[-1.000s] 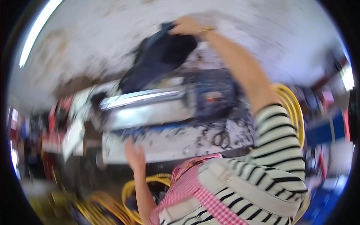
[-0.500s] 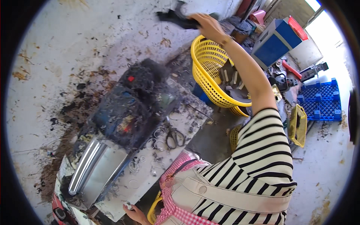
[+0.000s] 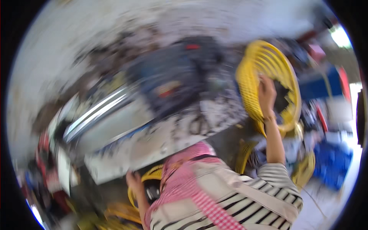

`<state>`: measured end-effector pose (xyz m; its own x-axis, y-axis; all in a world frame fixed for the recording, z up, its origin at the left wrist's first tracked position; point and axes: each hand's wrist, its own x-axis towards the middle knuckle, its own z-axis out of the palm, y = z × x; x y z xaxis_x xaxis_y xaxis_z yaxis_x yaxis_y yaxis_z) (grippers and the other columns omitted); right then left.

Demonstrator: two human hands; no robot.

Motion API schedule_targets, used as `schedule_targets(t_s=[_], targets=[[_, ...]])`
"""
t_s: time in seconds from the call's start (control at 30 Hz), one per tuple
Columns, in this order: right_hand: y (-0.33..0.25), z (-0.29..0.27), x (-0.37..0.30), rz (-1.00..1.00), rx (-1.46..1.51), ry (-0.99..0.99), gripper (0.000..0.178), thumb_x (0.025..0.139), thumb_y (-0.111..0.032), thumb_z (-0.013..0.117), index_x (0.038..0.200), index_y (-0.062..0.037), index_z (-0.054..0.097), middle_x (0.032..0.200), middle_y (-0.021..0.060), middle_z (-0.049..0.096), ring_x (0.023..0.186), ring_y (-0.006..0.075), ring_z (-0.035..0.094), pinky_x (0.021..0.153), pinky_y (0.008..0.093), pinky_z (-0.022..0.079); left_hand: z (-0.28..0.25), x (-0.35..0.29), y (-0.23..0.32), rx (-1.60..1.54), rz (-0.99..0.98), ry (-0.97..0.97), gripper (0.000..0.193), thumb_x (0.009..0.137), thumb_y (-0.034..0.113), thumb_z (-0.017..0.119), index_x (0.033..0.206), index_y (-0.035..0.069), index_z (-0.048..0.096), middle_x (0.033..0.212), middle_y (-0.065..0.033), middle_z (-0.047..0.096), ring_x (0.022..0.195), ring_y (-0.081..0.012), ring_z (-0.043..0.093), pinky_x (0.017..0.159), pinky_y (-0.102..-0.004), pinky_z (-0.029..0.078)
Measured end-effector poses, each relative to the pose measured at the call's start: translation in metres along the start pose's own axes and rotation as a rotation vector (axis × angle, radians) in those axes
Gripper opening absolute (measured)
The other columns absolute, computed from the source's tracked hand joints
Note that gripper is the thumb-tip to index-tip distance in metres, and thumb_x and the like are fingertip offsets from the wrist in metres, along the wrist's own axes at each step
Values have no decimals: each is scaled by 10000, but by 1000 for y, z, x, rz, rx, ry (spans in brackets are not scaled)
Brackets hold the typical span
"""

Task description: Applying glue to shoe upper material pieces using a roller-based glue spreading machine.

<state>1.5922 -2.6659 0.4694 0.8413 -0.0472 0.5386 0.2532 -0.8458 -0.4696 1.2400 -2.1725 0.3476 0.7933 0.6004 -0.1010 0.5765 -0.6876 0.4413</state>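
Observation:
The view is smeared by motion. My right hand reaches over the yellow plastic basket at the right, its fingers at the basket's inner side. Dark pieces lie in the basket beside that hand. Blur hides whether the fingers hold anything. Low in the view, my left hand is at the near edge of the white worktop, above a second yellow basket. Its fingers are too smeared to read.
A dark, lint-covered machine with a shiny metal front stands on the worktop. Black-handled scissors lie near its right side. Farther right are a blue box and a blue plastic pallet.
My right hand has come down from high by the wall into the yellow basket; the dark piece it held is no longer distinguishable. The whole view has turned and shifted.

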Motion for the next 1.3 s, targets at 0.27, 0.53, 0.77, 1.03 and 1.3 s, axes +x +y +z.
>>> schedule_targets(t_s=[0.27,0.53,0.77,1.03,1.3], targets=[[-443,185,-51,-943,609,-550,504,892,-333,419,1249,20,381,1297,211,381,1222,339,346,996,444,272,10,-47,20,-164,-111,350,214,845,172,503,696,21,529,705,-156,540,703,-342,523,606,-426,420],[-566,324,-64,-753,60,-893,663,900,-481,202,900,26,630,994,245,588,964,359,560,838,441,428,76,-226,-35,-332,-977,377,227,870,189,491,764,-6,543,696,-203,575,651,-365,567,570,-415,432],[-604,348,-69,-763,53,-1050,677,908,-432,141,1001,70,585,1066,287,535,1059,400,489,938,432,355,96,-241,-41,-353,-990,308,183,863,185,495,850,13,556,692,-190,585,647,-356,576,574,-419,438],[-627,419,-53,-1293,68,-591,215,790,-102,423,899,41,540,882,241,594,862,351,587,857,449,414,43,-144,-20,-421,-764,466,197,858,181,509,985,40,563,847,-176,599,810,-315,587,704,-359,458],[-578,151,-293,-1482,-1439,1609,508,937,-287,310,1343,14,266,1392,128,289,1287,194,267,1060,308,171,-67,-20,1,-1449,-476,1281,551,920,243,396,1360,-23,198,1435,-149,177,1343,-241,112,1072,-303,105]])
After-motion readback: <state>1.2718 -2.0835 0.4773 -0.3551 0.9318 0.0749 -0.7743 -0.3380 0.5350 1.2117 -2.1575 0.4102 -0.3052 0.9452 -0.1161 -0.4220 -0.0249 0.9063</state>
